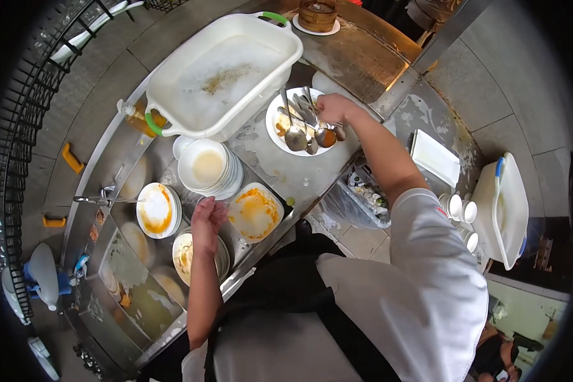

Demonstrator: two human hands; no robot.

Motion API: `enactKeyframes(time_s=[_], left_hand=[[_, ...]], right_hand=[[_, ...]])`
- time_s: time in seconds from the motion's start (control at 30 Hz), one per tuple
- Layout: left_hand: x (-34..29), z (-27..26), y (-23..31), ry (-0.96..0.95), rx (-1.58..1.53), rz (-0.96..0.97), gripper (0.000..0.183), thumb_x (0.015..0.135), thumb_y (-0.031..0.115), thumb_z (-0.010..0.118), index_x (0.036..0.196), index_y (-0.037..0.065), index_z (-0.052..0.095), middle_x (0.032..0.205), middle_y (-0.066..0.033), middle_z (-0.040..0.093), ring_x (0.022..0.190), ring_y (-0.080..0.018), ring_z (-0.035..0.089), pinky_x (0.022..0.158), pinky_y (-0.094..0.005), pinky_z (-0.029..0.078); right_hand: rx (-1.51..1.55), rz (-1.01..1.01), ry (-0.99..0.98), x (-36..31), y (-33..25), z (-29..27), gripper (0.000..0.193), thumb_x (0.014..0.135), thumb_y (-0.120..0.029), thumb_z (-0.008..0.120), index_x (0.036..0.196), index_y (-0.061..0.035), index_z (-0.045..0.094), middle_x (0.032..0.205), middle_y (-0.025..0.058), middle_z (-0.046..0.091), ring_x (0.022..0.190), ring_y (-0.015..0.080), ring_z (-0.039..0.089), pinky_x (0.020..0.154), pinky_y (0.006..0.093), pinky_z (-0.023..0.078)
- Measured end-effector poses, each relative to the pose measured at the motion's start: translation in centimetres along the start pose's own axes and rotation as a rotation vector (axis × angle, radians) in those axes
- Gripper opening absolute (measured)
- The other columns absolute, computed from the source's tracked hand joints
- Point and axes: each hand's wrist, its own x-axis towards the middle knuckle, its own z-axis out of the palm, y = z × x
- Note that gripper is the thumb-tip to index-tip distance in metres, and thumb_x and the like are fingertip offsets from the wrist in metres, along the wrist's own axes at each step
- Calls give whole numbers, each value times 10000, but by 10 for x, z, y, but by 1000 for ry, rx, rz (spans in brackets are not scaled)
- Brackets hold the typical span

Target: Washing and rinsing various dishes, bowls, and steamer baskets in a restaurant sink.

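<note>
A white oval plate [278,130] with food scraps carries several metal spoons [296,138], one with orange sauce in its bowl. My right hand [335,109] is closed at the plate's right side, over the spoon handles; its fingertips are hidden. My left hand [208,223] hovers empty with loosely bent fingers, just in front of a stack of white bowls [211,170]. Beside it on the right lies a square white dish [256,213] smeared with orange sauce. Stacked plates [157,210] with sauce stand to its left, and another soiled stack [183,254] sits partly behind my left forearm.
A white tub [191,95] of sudsy water stands at the back left. Below the counter's front edge is a lined waste bin [363,197]. At right are rectangular white dishes [435,158], white cups [452,205] and another tub [504,210]. A bamboo steamer [318,16] stands at the back.
</note>
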Motion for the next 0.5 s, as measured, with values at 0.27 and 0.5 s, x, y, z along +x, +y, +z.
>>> enactKeyframes(time_s=[0.27,0.5], left_hand=[[-54,1,-36,169,-153,-50,229,1028,254,572,1190,100,620,983,-62,730,823,-179,707,719,-303,576],[-75,-8,-46,235,-192,-26,242,1024,245,566,1206,89,599,1008,-77,720,821,-190,702,714,-309,577]], right_hand=[[70,235,38,-15,-48,7,829,713,-469,747,1356,13,545,1271,201,690,1153,320,685,1004,415,533],[35,201,63,-5,-51,27,755,767,-353,729,1362,49,494,1254,250,677,1183,351,663,1013,427,524]])
